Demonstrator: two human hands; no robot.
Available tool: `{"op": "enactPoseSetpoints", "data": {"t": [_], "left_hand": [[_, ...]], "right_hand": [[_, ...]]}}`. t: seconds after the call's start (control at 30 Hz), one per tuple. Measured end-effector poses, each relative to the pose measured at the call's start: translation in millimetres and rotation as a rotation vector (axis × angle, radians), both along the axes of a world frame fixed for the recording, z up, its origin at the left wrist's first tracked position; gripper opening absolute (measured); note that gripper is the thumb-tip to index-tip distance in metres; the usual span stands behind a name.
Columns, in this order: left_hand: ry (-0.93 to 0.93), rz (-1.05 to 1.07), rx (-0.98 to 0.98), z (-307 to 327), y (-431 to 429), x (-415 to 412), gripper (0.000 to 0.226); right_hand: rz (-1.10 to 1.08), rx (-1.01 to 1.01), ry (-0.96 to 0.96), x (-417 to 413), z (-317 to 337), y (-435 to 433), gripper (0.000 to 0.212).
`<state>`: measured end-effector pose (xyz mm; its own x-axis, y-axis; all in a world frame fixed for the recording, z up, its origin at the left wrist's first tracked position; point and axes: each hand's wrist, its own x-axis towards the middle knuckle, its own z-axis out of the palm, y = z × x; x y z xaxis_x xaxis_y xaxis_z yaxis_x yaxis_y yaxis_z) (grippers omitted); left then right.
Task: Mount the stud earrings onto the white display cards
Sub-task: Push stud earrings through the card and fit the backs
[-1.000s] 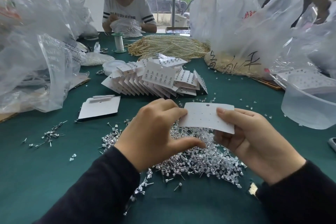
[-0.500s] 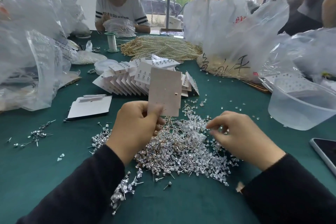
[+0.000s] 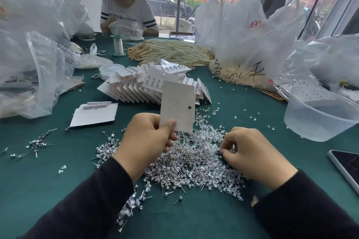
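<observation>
Left hand: I see my left hand [image 3: 147,137] raised over the near left part of the heap. Its thumb and curled fingers pinch the white display card [image 3: 177,105] at the lower left corner.
Card: it stands upright, with the long axis nearly vertical and the top edge leaning a little to the right. The face with small pin holes turns to me, and one round hole sits by the right edge.
Right hand: my right hand [image 3: 250,153] is low on the right side of the heap, with fingers curled and tips down among the studs. I cannot tell if one is pinched.
Studs: the stud earrings [image 3: 194,163] lie in a wide loose heap on the green table [image 3: 48,180], under and between both hands. Their posts point every way.
Filled cards: a fanned stack [image 3: 136,87] lies just behind the held card, farther away.
Blank cards: a flat pile [image 3: 93,114] lies to the left, apart from the heap.
Right side: a clear plastic tub [image 3: 314,122] stands there, and a phone [image 3: 347,169] lies nearer.
</observation>
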<state>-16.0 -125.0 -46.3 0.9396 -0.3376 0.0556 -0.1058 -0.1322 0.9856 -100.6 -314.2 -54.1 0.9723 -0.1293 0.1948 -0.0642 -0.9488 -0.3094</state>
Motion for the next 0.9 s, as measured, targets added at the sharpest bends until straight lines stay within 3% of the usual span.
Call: {"op": "enactPoseSetpoints", "data": {"t": [0.1,0.23,0.3,0.9], "left_hand": [[0.015,-0.01,-0.003,0.4,-0.3,-2.4,0.02],[-0.002,-0.012,0.037,0.3,-3.5,-6.7,0.022],[-0.032,-0.014,0.062,-0.5,-6.5,-10.4,0.023],[-0.26,0.046,0.165,-5.2,-13.8,-22.7,0.026]], "right_hand": [[0.005,0.01,-0.071,-0.1,2.0,3.5,0.012],[0.108,0.145,-0.48,-1.8,11.9,21.3,0.007],[0.192,0.155,-0.593,-2.5,10.5,37.0,0.003],[0.127,0.187,-0.651,8.1,-8.4,61.7,0.006]]}}
